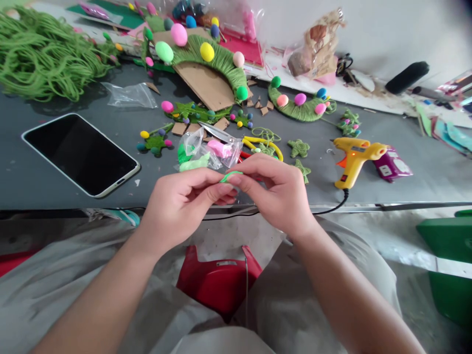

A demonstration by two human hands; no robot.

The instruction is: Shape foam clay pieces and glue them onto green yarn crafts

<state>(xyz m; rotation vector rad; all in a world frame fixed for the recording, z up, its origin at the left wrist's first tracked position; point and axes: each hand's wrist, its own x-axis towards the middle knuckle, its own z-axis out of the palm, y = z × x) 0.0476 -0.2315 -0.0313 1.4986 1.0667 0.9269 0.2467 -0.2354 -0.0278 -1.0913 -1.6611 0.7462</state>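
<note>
Between the fingertips of both hands is a small bright green piece [231,175], perhaps soft clay; most of it is covered. My left hand [184,204] pinches its left end, and my right hand [275,189] pinches the right end. Just beyond the hands lie clear plastic bags [195,147] holding green and pink lumps. Scissors [223,133] with yellow and red handles rest there too, partly behind my right hand. Two green yarn stars [298,148] sit to the right of the handles.
A tablet [81,155] lies at left, below a heap of green yarn [44,54]. Yarn-wrapped arcs with coloured balls [228,64] stand at the back. A yellow glue gun [354,160] and a purple packet [393,164] are at right; its cord runs along the table's front edge.
</note>
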